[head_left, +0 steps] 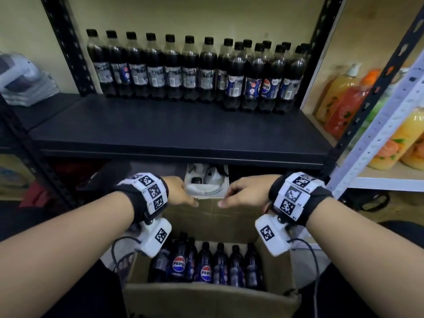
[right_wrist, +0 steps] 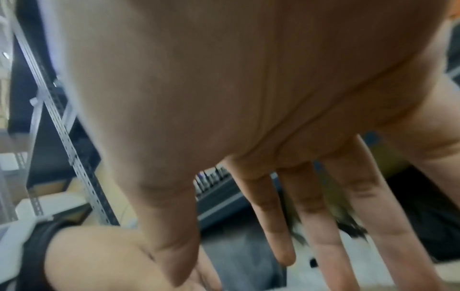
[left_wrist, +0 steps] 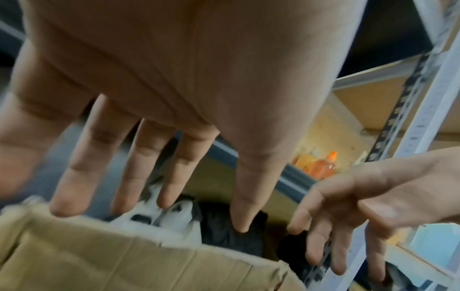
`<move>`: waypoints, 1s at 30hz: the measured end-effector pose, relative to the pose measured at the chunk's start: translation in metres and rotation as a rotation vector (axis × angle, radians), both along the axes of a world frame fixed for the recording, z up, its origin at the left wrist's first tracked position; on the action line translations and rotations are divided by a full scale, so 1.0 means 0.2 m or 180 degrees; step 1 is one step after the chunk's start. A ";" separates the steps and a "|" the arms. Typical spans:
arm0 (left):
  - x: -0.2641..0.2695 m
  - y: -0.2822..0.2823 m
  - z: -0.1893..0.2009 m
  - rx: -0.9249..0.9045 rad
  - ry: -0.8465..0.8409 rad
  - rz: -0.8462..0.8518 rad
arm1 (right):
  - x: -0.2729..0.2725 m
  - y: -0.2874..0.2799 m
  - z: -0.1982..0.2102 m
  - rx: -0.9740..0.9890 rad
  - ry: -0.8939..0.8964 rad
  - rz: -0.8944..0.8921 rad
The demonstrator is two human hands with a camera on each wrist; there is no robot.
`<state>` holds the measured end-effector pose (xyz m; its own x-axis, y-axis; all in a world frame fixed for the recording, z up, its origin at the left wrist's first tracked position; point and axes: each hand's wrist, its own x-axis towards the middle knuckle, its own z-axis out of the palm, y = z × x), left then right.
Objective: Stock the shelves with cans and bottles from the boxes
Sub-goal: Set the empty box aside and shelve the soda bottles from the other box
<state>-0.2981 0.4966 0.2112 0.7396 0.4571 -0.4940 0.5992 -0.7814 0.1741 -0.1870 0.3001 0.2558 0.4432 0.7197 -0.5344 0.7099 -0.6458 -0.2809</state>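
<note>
Above bottle box [head_left: 206, 297]: left hand [head_left: 181, 191], right hand [head_left: 245, 191], fingers extended, empty.

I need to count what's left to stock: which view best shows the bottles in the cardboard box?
The head view: the bottles in the box stand upright in plain sight. The left wrist view shows only a cardboard flap; the right wrist view shows no bottles.

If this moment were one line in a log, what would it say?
left hand: open, empty | right hand: open, empty | both over cardboard box | box: cola bottles upright inside | shelf: bottles along back
</note>
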 end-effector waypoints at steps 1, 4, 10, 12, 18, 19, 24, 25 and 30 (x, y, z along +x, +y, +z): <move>0.00 0.00 -0.08 -0.0028 0.0094 0.0060 | -0.01 0.02 -0.08 -0.0177 -0.0016 0.0101; 0.01 0.02 -0.31 0.0003 0.0353 0.0187 | -0.02 0.10 -0.31 -0.0645 0.0052 0.0286; 0.05 0.15 -0.75 0.0060 0.0673 0.0360 | 0.05 0.21 -0.73 -0.0862 0.0216 0.0196; 0.06 0.15 -0.82 -0.0002 0.0753 0.0388 | 0.10 0.24 -0.86 -0.0902 0.0286 0.0128; 0.11 0.20 -1.04 -0.0218 0.0858 0.0564 | 0.26 0.27 -1.21 -0.0920 0.0338 -0.0204; 0.13 0.22 -1.10 -0.0245 0.0898 0.0596 | 0.28 0.27 -1.28 -0.0944 0.0363 -0.0276; 0.20 0.38 -1.54 -0.0124 0.1275 0.0358 | 0.29 0.22 -1.59 -0.1046 0.0545 -0.0590; 0.19 0.39 -1.56 -0.0082 0.1352 0.0343 | 0.28 0.22 -1.64 -0.1069 0.0619 -0.0668; 0.22 0.33 -1.54 -0.0273 0.1466 0.0073 | 0.23 0.23 -1.78 -0.0908 0.0850 -0.0907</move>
